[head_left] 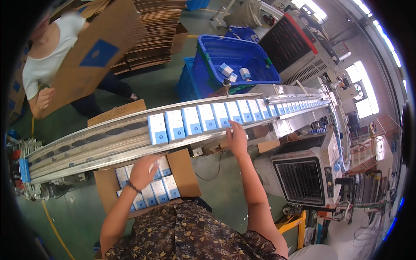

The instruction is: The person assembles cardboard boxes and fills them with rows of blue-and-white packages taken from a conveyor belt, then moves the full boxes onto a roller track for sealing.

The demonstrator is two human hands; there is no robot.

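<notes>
Well, nearest of all, low in the frame, an open case (185,172) sits right against the worker's floral top (186,232), probably so both arms can reach it; its side flaps spread outward, leaving the mouth free. Packs (159,190) fill it in two close rows, which likely keeps them from tipping. The left hand (143,172) hangs over them, fingers bent; I can't tell whether it grips one. Just beyond, the belt (97,139) crosses the frame, with blue-and-white boxes (190,120) side by side from the middle to the far right, faces all turned alike. At that row the right hand (237,139) has its fingers loosely parted before one box, not wrapped round it; whether they press, I can't say. Farther off, upper centre, a blue crate (207,60) holds a few loose cartons (225,69), perhaps set aside. Upper left, a co-worker (48,52) steadies a big cardboard sheet (78,78) by its edge.
</notes>
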